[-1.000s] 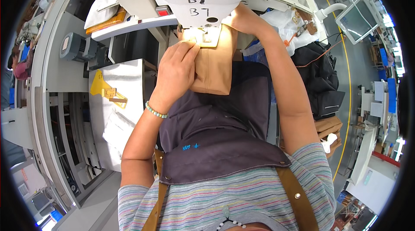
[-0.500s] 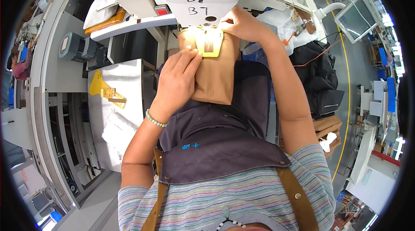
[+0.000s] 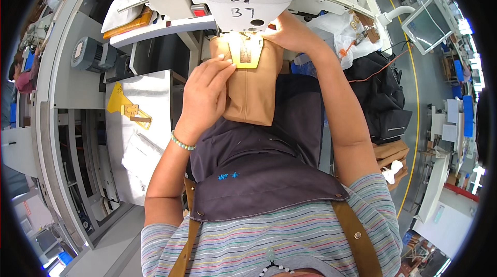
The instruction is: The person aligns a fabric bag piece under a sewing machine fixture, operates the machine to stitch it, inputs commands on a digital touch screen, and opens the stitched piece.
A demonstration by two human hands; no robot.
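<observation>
A tan fabric piece (image 3: 248, 98), shaped like a bag, lies under the head of a white sewing machine (image 3: 243, 10). On it sits a yellow template plate (image 3: 246, 57) with a slotted middle, lit brightly at its top. My left hand (image 3: 206, 90) grips the fabric's left side, fingertips beside the plate's lower left corner. At the upper right of the fabric, my right hand (image 3: 292, 36) has its fingers bent and pressed at the edge, close to the machine head; its fingertips are partly hidden.
A metal side table (image 3: 155, 163) at left carries a yellow template (image 3: 127, 105) and white material. At right are black bags (image 3: 383, 101), folded tan fabric (image 3: 391, 152), white plastic (image 3: 336, 33) and a screen (image 3: 427, 23) on an arm. A co-worker (image 3: 25, 80) is at the far left.
The tan fabric and yellow plate have come down toward me from under the head, then shifted slightly left. My left hand has shifted left; more of the plate's slot shows.
</observation>
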